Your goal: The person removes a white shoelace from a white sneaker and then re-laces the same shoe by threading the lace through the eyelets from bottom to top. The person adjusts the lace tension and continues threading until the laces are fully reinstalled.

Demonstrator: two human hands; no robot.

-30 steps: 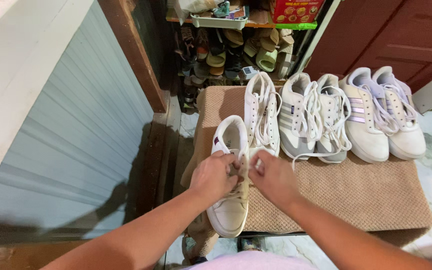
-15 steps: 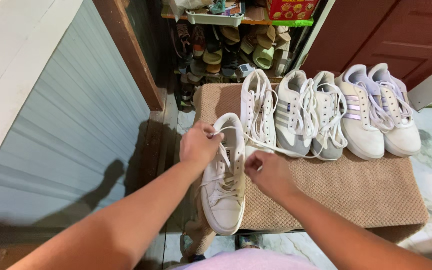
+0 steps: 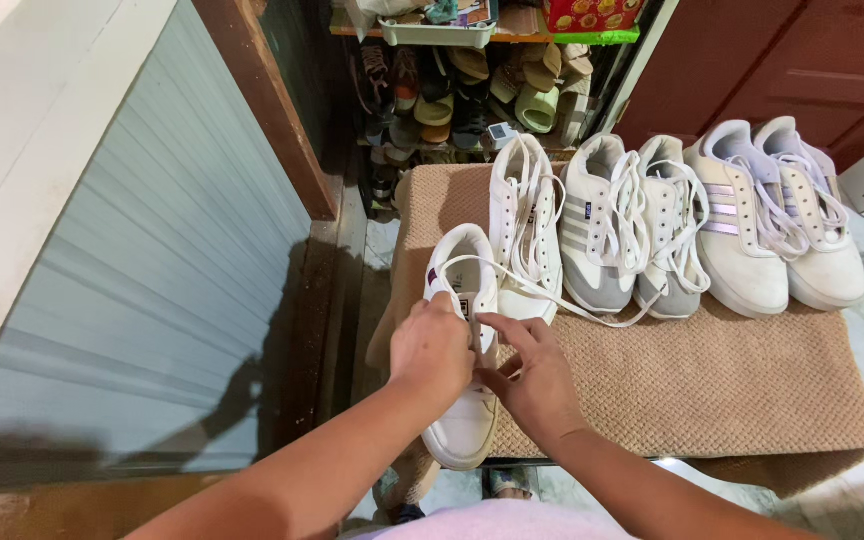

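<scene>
Both hands, the left hand [image 3: 432, 350] and right hand [image 3: 530, 375], pinch the laces over a white sneaker [image 3: 464, 340] at the mat-covered counter's [image 3: 712, 380] near-left edge, its lacing seemingly half done, with one long lace end [image 3: 552, 296] trailing loose.

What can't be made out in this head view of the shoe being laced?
- Lace grip: the left hand and right hand cover the near white sneaker midsection, hiding the eyelets and what the fingers pinch.
- Shoe rack behind: dark, its pairs too small to count.
- Shelf tray: cut off by the top edge.
- Under the woven mat: hidden.
</scene>
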